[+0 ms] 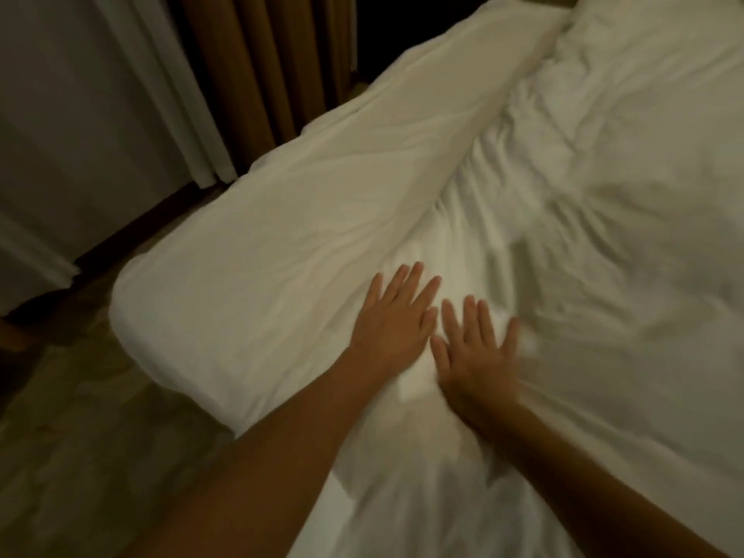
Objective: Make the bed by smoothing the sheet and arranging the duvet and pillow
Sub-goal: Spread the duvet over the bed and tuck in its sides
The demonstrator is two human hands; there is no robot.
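Observation:
A white duvet [583, 243] lies wrinkled across the bed, with a long folded-over band [282, 219] running along its left edge. My left hand [394, 320] presses flat on the cloth beside that fold, fingers straight and spread. My right hand [479, 348] lies flat just to its right, fingers also spread, slightly blurred. The two hands nearly touch. A puffy white mound, perhaps a pillow [644, 30], sits at the far top right. The sheet beneath is hidden by the duvet.
Brown and white curtains [241, 74] hang beyond the bed's left side. A pale wall panel [60, 114] stands at the far left. Patterned floor [100, 436] runs along the bed's near left corner.

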